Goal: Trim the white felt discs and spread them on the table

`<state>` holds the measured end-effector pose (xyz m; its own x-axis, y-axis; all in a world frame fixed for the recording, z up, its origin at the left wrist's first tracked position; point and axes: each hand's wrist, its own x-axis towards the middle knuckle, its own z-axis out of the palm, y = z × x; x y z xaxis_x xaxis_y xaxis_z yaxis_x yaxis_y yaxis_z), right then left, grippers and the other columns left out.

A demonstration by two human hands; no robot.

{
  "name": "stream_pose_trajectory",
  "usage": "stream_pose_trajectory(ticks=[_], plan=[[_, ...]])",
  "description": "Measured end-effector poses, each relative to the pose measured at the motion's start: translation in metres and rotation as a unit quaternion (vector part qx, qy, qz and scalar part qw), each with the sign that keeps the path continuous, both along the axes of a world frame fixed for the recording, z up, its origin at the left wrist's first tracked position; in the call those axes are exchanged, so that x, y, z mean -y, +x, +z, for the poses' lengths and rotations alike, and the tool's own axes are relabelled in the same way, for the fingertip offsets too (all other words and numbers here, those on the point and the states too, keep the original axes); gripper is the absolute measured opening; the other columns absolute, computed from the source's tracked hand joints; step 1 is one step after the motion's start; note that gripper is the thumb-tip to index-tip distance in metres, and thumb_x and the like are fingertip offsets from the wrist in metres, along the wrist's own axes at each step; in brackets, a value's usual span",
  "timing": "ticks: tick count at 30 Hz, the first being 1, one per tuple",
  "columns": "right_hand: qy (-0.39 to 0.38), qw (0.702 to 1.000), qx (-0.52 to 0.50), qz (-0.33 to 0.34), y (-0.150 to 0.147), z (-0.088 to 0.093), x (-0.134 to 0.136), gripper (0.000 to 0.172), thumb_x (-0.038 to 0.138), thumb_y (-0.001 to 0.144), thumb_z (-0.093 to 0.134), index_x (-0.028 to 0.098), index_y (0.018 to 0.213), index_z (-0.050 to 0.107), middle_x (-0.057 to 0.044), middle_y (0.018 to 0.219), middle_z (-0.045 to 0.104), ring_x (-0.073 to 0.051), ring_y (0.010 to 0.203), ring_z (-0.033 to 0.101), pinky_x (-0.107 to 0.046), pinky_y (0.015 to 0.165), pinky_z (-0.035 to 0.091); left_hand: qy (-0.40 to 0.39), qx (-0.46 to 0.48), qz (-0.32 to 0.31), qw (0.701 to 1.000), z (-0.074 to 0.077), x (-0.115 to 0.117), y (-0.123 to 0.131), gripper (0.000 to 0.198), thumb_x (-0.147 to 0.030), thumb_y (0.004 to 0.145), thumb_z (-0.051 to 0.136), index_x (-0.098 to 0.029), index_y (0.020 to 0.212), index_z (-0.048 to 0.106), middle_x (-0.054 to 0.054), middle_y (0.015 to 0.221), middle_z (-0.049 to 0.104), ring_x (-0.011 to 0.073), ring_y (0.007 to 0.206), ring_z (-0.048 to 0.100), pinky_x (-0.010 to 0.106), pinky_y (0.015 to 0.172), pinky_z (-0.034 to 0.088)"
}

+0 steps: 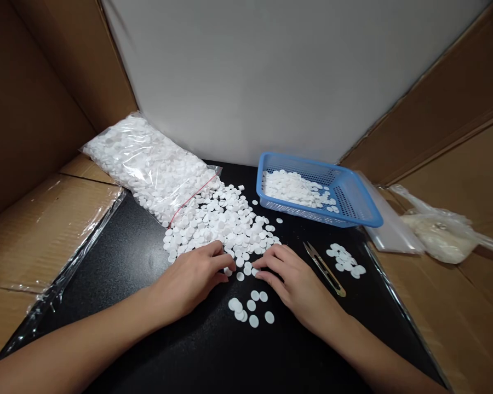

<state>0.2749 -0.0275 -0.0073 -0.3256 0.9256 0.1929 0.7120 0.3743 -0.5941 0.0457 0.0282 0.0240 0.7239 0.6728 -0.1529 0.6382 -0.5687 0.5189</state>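
Observation:
A heap of small white plastic discs (pixel 225 224) spreads over a black tabletop. At its near left edge my left hand (pixel 197 273) is curled, with thumb and forefinger closed around a white disc (pixel 228 271). Opposite it, my right hand (pixel 291 276) pinches another white disc (pixel 255 272) between thumb and fingertips. A few loose discs (pixel 253 321) lie on the table between my wrists. From the upper left, a clear plastic bag (pixel 148 153) full of discs opens onto the heap, with a red line along its mouth.
A blue plastic basket (pixel 320 214) holding discs stands at the back right. Thread snips (pixel 324 269) and a small pile of discs (pixel 345 260) lie right of my right hand. Flat clear bags (pixel 394 235) and a knotted plastic bag (pixel 439 235) rest on cardboard at right.

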Motion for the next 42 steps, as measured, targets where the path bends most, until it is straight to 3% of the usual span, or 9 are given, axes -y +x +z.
stream_pose_trajectory(ticks=[7,10,14,19,22,25,30,36,42], plan=[[-0.087,0.996,-0.038,0.003,0.005,0.009,-0.001,0.017,0.009,0.091,0.055,0.022,0.081,0.052,-0.001,0.087,0.056,-0.017,0.08,0.057,-0.029,0.069,0.047,-0.014,0.013,0.004,1.0,0.003,0.0,0.002,0.009,-0.01,0.09,0.064,-0.018,0.087,0.063,0.001,0.092,0.06,0.017,0.078,0.06,0.026,0.067,0.042],[-0.115,0.992,-0.054,0.005,0.006,0.011,0.002,0.015,0.008,0.09,0.054,0.023,0.085,0.053,0.0,0.086,0.057,-0.016,0.079,0.057,-0.028,0.069,0.046,-0.069,0.073,-0.02,0.995,0.001,0.001,0.0,0.013,-0.007,0.09,0.064,-0.018,0.084,0.064,-0.001,0.086,0.063,0.0142,0.076,0.06,0.023,0.068,0.042],[-0.183,0.981,-0.064,-0.026,0.007,0.014,0.004,0.006,0.022,0.092,0.062,0.024,0.098,0.06,0.001,0.084,0.06,-0.017,0.076,0.058,-0.028,0.067,0.047,-0.11,0.096,-0.014,0.989,0.0,0.002,-0.001,0.015,-0.005,0.089,0.064,-0.019,0.09,0.068,-0.001,0.085,0.065,0.0139,0.077,0.061,0.023,0.069,0.043],[-0.151,0.987,-0.027,-0.057,0.001,0.013,0.002,0.003,0.021,0.094,0.06,0.023,0.095,0.062,0.0,0.08,0.056,-0.018,0.075,0.057,-0.03,0.068,0.046,-0.114,0.077,0.004,0.991,0.005,-0.004,-0.003,0.029,0.002,0.083,0.065,-0.02,0.1,0.068,-0.002,0.086,0.063,0.0145,0.077,0.06,0.024,0.07,0.042],[-0.146,0.988,-0.038,-0.044,-0.003,0.01,0.001,0.009,0.016,0.092,0.061,0.022,0.084,0.06,-0.001,0.084,0.057,-0.017,0.076,0.057,-0.029,0.067,0.046,-0.104,0.062,0.001,0.993,0.004,-0.005,-0.004,0.02,-0.006,0.086,0.068,-0.02,0.099,0.068,-0.001,0.088,0.063,0.0155,0.078,0.06,0.025,0.07,0.042],[-0.129,0.99,-0.065,-0.01,-0.005,0.01,0.003,0.016,0.009,0.089,0.061,0.022,0.08,0.057,-0.001,0.087,0.059,-0.016,0.077,0.057,-0.027,0.066,0.045,-0.056,0.049,-0.014,0.997,0.001,-0.001,-0.003,0.007,-0.015,0.09,0.067,-0.021,0.095,0.067,0.0,0.093,0.06,0.0167,0.08,0.059,0.026,0.07,0.042],[-0.082,0.992,-0.048,0.085,-0.003,0.015,0.007,0.017,0.009,0.091,0.061,0.023,0.082,0.057,0.001,0.082,0.063,-0.017,0.078,0.059,-0.031,0.075,0.046,-0.029,0.079,-0.052,0.995,-0.001,0.004,-0.003,0.012,-0.008,0.09,0.06,-0.019,0.086,0.063,0.0,0.091,0.056,0.0141,0.075,0.057,0.024,0.066,0.042],[-0.038,0.998,-0.017,0.04,-0.002,0.017,0.0,0.018,0.012,0.098,0.049,0.024,0.098,0.064,-0.004,0.091,0.066,-0.021,0.084,0.063,-0.034,0.077,0.051,-0.053,0.09,-0.05,0.993,-0.004,0.001,-0.004,0.013,-0.006,0.089,0.061,-0.018,0.09,0.065,0.001,0.091,0.06,0.0147,0.075,0.059,0.024,0.067,0.044],[-0.095,0.995,0.018,0.033,-0.016,0.019,-0.013,0.013,0.01,0.091,0.062,0.022,0.094,0.065,-0.003,0.095,0.059,-0.018,0.082,0.062,-0.03,0.073,0.052,-0.064,0.071,-0.034,0.995,-0.006,0.001,-0.003,0.013,-0.011,0.093,0.061,-0.02,0.098,0.069,0.002,0.095,0.06,0.0155,0.077,0.061,0.025,0.069,0.045]])
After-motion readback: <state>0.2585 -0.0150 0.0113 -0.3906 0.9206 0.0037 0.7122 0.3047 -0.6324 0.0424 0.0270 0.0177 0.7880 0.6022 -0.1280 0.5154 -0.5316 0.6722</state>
